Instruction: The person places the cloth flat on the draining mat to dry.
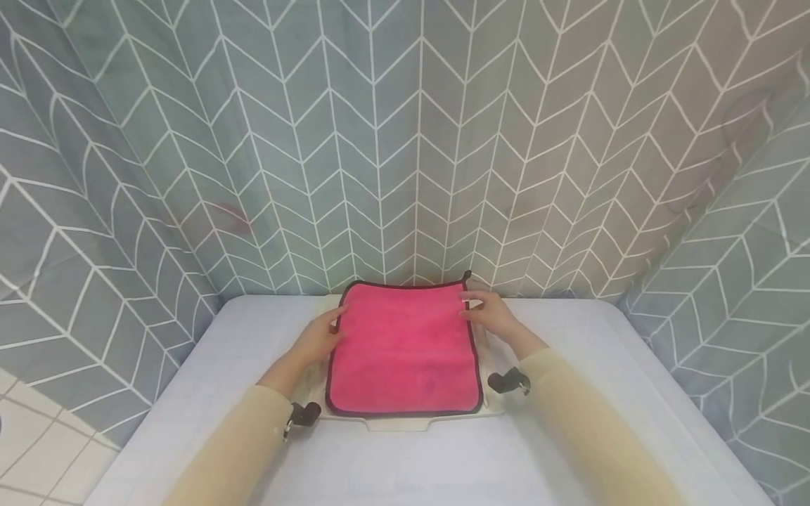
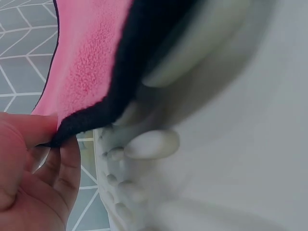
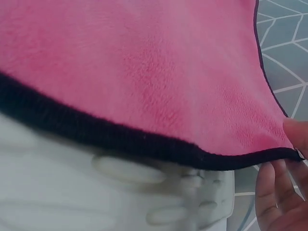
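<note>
A pink towel (image 1: 405, 344) with black edging is spread flat above a white plastic tray (image 1: 397, 424), hiding most of it. My left hand (image 1: 316, 341) pinches the towel's left edge between thumb and fingers, as the left wrist view shows. At the opposite edge, my right hand (image 1: 495, 318) pinches the black border between thumb and fingertips. Seen from the right wrist, the towel (image 3: 144, 86) hangs a little over the tray's surface (image 3: 72, 202), which has oval raised bumps. A small black loop (image 1: 467, 275) sticks out at the far right corner.
The tray lies on a white-covered table (image 1: 569, 436). Grey curtains (image 1: 405, 140) with a white chevron pattern stand behind and along both sides. White floor tiles (image 1: 38, 443) show at the lower left. Each wrist carries a small black camera mount (image 1: 509, 381).
</note>
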{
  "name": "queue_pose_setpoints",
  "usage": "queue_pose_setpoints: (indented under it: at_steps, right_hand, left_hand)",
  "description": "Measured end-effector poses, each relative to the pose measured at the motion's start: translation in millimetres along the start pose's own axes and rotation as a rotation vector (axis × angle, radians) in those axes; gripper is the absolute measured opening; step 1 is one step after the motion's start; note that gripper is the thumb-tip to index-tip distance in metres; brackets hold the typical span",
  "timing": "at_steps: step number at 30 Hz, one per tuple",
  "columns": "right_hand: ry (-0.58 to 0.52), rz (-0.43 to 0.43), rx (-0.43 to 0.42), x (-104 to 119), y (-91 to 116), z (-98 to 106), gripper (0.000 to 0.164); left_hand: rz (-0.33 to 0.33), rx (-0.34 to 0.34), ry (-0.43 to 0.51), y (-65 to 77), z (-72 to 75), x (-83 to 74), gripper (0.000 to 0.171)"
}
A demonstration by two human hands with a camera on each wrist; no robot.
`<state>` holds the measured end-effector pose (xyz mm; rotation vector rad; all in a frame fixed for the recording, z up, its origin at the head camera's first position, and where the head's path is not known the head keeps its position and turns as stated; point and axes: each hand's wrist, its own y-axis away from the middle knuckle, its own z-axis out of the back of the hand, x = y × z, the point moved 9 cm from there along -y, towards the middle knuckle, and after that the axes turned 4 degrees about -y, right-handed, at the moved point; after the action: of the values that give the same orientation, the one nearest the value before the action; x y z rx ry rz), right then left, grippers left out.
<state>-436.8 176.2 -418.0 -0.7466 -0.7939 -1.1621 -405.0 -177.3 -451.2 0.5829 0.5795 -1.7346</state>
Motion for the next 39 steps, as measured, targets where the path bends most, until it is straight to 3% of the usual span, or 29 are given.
queue_pose_setpoints:
  at_steps: [11,21,32,39]
  right_hand:
    - [-0.012,-0.050,0.014,-14.6,-11.1,-14.0,0.061]
    - [0.054,-0.049,0.041,-23.3,-16.8,-26.9,0.068]
    - [0.063,-0.039,0.063,-19.5,-17.4,-34.9,0.072]
    - [0.071,-0.080,0.078,-27.2,-19.3,-36.2,0.072]
  left_hand:
    - [-0.041,-0.010,-0.047,-2.2,-1.8,-0.5,0.069]
    - [-0.014,0.018,-0.116,-8.9,-9.2,2.9,0.071]
    - [-0.013,0.113,-0.155,-7.3,-8.5,0.1,0.073]
    - [0.002,0.146,-0.179,-13.7,-11.9,6.8,0.073]
